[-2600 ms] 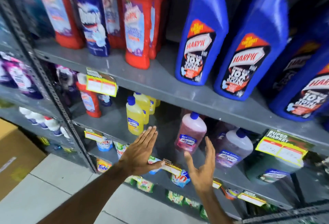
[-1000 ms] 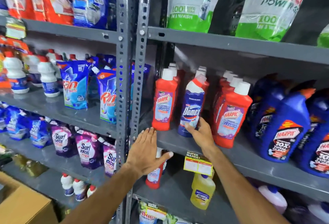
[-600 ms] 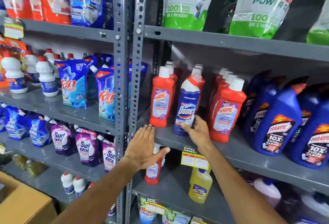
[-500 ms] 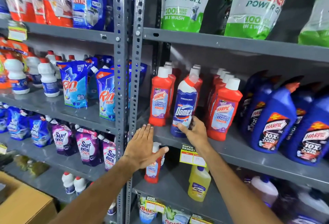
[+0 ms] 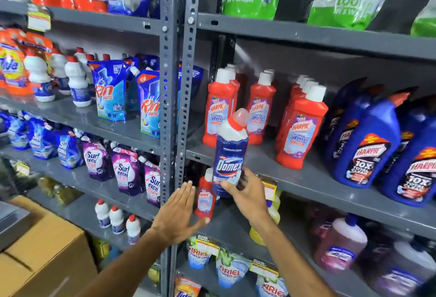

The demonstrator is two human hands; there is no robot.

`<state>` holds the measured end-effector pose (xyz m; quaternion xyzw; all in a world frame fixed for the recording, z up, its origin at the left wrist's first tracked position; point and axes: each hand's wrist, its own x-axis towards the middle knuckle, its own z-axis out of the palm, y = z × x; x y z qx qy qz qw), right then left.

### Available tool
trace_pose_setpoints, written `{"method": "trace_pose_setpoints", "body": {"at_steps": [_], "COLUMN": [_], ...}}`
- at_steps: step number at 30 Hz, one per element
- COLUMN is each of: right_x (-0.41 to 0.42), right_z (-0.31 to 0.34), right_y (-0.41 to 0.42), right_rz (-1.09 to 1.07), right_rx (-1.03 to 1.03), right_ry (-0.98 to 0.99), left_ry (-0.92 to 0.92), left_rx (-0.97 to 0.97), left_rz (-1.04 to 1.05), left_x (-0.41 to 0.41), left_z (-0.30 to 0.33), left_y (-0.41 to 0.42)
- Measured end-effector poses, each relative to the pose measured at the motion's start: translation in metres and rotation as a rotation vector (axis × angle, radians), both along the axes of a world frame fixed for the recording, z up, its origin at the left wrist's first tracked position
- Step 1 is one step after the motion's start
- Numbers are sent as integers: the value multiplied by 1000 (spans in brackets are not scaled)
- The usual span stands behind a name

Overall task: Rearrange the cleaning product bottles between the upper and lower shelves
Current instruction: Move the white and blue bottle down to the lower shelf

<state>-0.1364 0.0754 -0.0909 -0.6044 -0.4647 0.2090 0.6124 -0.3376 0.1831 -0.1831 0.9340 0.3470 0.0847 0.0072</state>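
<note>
The right hand (image 5: 240, 190) grips the blue Domex bottle (image 5: 230, 155) only around its base, fingers wrapped low, while the tall body and the red-collared neck rise well above the grip. Held that low, I would judge it top-heavy: a quick swing could tip it out of the fingers. The bottle hangs in the air, tilted a little to the right, just in front of the upper shelf (image 5: 306, 178) edge and clear of it. Right behind it stand the red Harpic bottles (image 5: 219, 110), so a careless move backward might knock the front one over. Directly below, on the lower shelf (image 5: 226, 226), a small red bottle (image 5: 205, 197) stands just beside the hand; lowering the Domex bottle straight down could bump it, and the price tag (image 5: 269, 190) on the shelf edge sits close to the wrist and could snag.

The left hand (image 5: 179, 214) is open and flat, fingers together, holding nothing, its thumb near the foot of the small red bottle, just below and left of the Domex bottle.
</note>
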Motion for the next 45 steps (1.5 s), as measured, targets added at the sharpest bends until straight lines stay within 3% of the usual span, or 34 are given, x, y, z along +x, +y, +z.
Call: {"method": "trace_pose_setpoints", "body": {"at_steps": [12, 21, 27, 35, 45], "right_x": [6, 36, 59, 91, 106], "right_z": [-170, -285, -309, -303, -309], "right_y": [-24, 24, 55, 85, 111], "right_rz": [-52, -146, -167, -146, -170], "right_rx": [-180, -208, -204, -137, -194], "right_ry": [103, 168, 206, 207, 174], "left_ry": [32, -4, 1, 16, 95], "left_rx": [-176, -234, -244, -159, -173], "left_rz": [32, 161, 256, 267, 272], "left_x": [18, 70, 84, 91, 91], "left_z": [-129, -223, -249, -247, -241], "left_y": [-10, 28, 34, 37, 36]}}
